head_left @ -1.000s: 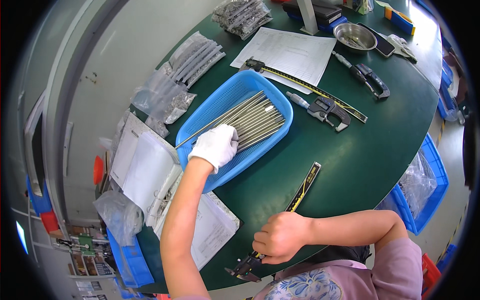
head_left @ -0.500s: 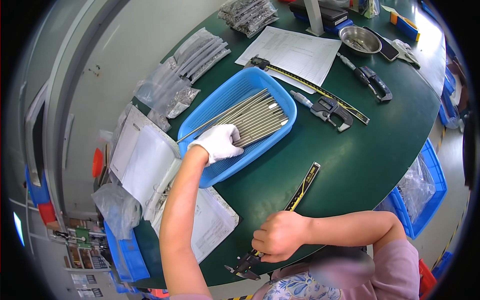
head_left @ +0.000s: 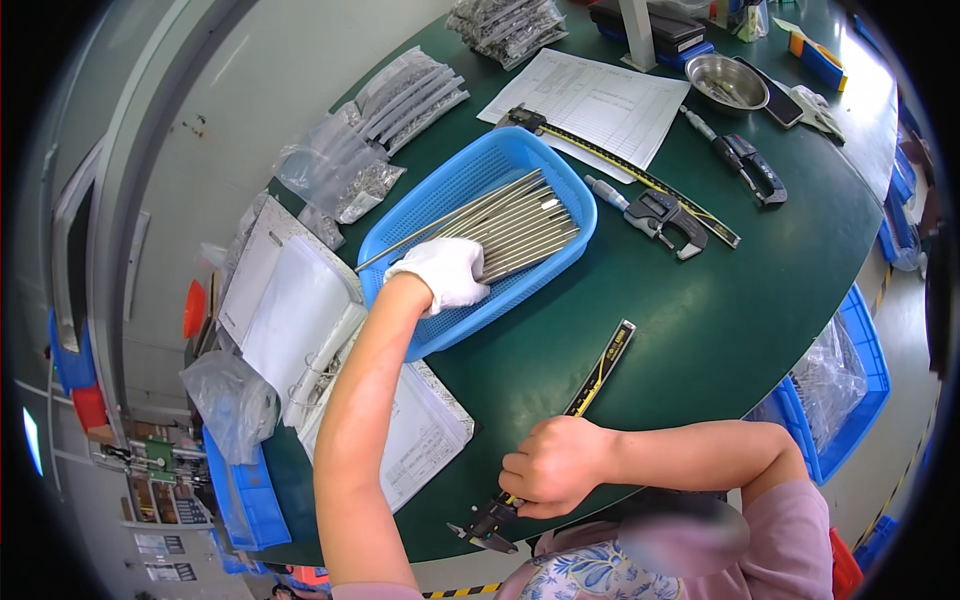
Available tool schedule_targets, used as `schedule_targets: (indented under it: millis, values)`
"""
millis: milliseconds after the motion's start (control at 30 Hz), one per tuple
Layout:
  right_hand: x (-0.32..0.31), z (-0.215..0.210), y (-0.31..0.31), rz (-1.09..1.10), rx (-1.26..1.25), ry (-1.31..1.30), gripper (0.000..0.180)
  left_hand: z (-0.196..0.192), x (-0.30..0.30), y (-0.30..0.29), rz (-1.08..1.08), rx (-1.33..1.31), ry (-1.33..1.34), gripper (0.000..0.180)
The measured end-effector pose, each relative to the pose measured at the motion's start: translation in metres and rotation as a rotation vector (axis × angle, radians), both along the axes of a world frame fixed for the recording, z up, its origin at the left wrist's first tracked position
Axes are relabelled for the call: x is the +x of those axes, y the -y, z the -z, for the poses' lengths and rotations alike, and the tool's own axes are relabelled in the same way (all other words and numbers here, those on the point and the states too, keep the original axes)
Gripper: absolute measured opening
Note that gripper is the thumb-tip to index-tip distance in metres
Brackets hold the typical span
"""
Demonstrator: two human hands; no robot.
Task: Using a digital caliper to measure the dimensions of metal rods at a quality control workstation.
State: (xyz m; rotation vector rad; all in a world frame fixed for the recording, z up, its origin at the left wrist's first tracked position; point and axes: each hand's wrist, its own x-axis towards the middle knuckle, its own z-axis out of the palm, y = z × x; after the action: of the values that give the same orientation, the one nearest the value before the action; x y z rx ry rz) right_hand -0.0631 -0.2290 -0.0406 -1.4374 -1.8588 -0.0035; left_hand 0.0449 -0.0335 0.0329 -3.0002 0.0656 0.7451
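Note:
My left hand (head_left: 445, 275), in a white glove, reaches into a blue plastic basket (head_left: 478, 334). Its fingers curl over the near ends of several thin metal rods (head_left: 525, 232), which lie side by side in there; the fingertips are hidden. Bare and closed, my right hand (head_left: 556, 462) grips a digital caliper (head_left: 600, 372) close to the table's front edge. The caliper's dark jaws stick out below the fist toward me, while its yellow-marked beam points away across the green table.
Beyond the basket lie a second long caliper (head_left: 640, 178), two digital micrometers (head_left: 660, 215) (head_left: 750, 165), paper sheets (head_left: 590, 105) and a metal bowl (head_left: 727, 82). Left of it are bagged parts (head_left: 350, 170) and an open binder (head_left: 300, 310). A blue crate (head_left: 855, 400) stands beyond the table's right edge.
My left hand has moved slightly right and away at the rods' near ends. The basket has shifted a little away from me. My right hand keeps its grip on the caliper.

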Motion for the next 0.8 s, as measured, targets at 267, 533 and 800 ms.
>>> schedule_targets:
  millis: [267, 533, 800]
  values:
    - [0.002, 0.000, 0.001, -0.003, -0.006, 0.018, 0.030, 0.005, -0.006, 0.007, 0.075, 0.082, 0.172, 0.016]
    - [0.007, -0.003, 0.002, 0.055, 0.003, 0.012, 0.031, -0.028, -0.029, -0.013, 0.195, 0.062, 0.598, 0.016]
    - [0.009, -0.004, 0.004, 0.106, 0.053, 0.056, 0.032, -0.052, -0.146, -0.030, -0.578, -1.008, 1.164, 0.013]
